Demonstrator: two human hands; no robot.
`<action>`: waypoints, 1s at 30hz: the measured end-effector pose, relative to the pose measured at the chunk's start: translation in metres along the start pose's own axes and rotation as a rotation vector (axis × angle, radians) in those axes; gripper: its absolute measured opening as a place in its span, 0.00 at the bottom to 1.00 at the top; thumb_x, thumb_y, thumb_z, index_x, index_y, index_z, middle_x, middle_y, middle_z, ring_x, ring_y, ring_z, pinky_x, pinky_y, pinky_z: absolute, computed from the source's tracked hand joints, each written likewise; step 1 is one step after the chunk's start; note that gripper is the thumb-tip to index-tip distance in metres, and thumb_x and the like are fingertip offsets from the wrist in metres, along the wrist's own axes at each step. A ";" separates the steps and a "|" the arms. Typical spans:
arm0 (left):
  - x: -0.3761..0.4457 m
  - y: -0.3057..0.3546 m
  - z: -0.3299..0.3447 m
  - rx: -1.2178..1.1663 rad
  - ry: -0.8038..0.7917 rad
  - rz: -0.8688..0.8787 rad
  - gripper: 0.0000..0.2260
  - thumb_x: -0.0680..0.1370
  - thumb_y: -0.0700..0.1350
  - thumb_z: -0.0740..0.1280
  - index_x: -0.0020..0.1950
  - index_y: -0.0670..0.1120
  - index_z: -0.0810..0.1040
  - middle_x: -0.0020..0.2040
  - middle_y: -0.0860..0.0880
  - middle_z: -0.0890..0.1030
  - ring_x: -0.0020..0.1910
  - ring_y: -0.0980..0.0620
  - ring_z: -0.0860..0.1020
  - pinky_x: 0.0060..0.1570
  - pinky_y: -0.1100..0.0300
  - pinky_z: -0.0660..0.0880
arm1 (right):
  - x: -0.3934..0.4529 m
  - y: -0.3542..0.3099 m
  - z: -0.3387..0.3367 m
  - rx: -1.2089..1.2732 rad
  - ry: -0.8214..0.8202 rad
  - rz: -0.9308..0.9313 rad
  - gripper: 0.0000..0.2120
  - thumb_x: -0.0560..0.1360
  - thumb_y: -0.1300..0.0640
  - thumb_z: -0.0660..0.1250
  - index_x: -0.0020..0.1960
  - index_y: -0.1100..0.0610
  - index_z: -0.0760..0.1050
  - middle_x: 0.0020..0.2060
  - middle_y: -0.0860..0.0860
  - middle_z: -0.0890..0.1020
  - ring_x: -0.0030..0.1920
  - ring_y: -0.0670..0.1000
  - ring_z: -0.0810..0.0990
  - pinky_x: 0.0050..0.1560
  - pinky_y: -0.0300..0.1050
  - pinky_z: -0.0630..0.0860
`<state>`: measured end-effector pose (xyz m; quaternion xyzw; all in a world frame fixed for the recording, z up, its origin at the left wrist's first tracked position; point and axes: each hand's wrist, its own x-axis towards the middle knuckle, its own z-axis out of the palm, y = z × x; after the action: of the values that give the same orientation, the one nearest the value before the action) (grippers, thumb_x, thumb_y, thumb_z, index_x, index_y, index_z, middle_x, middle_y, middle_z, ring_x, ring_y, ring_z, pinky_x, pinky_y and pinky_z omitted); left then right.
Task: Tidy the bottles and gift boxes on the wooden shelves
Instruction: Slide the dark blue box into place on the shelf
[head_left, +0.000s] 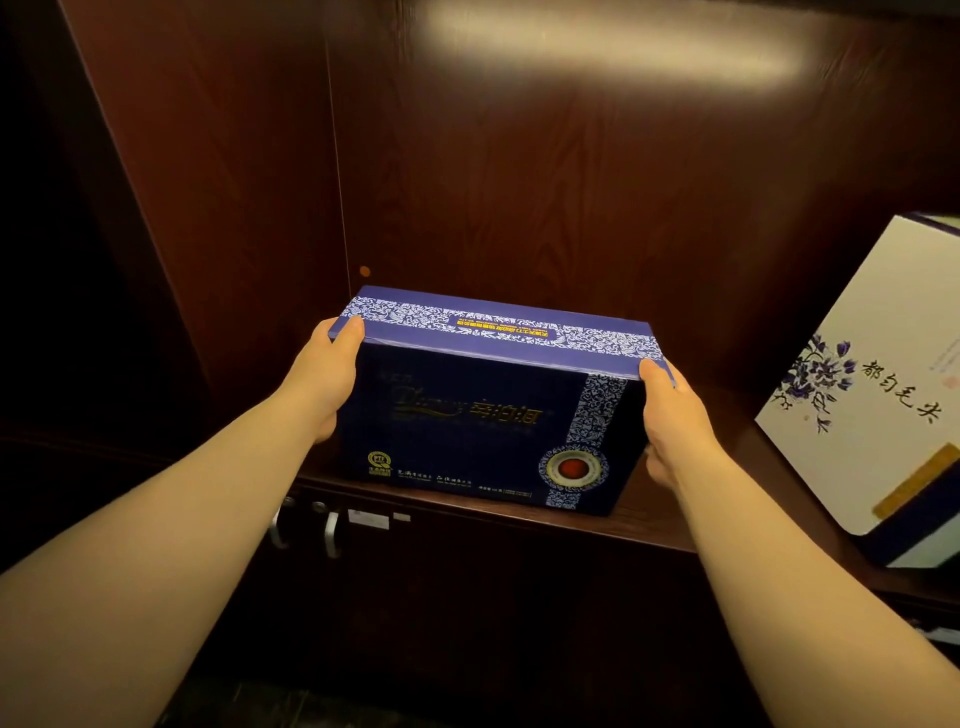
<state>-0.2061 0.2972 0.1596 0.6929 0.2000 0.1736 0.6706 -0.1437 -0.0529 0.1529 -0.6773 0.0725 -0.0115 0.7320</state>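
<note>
Head view looks down on a dark blue gift box (488, 410) standing on the wooden shelf (670, 525), near its front edge. Its lid is shut, so its contents cannot be told. The left hand (324, 382) clasps the box's left end and the right hand (675, 421) clasps its right end, thumbs lying along the patterned top edge, fingers hidden behind the sides. Whether the box rests fully on the shelf cannot be told. To the right, apart from it, a white gift box (878, 384) with a blue flower print leans tilted, also closed. Dark wood panels (519, 182) form the back and left wall. Below the shelf, cabinet doors carry two metal handles (306, 527).
</note>
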 end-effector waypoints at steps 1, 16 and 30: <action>0.000 0.000 0.000 -0.003 -0.002 -0.001 0.15 0.82 0.59 0.57 0.67 0.57 0.68 0.54 0.55 0.77 0.50 0.55 0.77 0.38 0.58 0.71 | 0.000 0.000 0.000 0.006 0.002 -0.001 0.16 0.77 0.43 0.62 0.64 0.41 0.76 0.45 0.44 0.88 0.43 0.46 0.88 0.30 0.40 0.80; 0.002 -0.003 0.003 -0.024 -0.031 0.001 0.13 0.81 0.61 0.58 0.63 0.59 0.69 0.54 0.55 0.78 0.50 0.56 0.79 0.37 0.61 0.72 | -0.003 0.008 -0.011 0.024 0.010 -0.008 0.20 0.76 0.42 0.62 0.67 0.41 0.75 0.48 0.46 0.88 0.46 0.48 0.88 0.32 0.43 0.81; 0.005 -0.005 0.003 -0.007 -0.057 0.016 0.14 0.82 0.59 0.56 0.65 0.59 0.68 0.55 0.54 0.78 0.52 0.55 0.78 0.39 0.59 0.71 | -0.008 0.007 -0.010 0.015 -0.032 -0.024 0.18 0.78 0.43 0.61 0.67 0.41 0.75 0.50 0.47 0.88 0.49 0.49 0.88 0.34 0.43 0.81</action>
<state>-0.2008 0.2971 0.1545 0.6966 0.1747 0.1597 0.6772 -0.1530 -0.0617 0.1458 -0.6729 0.0525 -0.0103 0.7378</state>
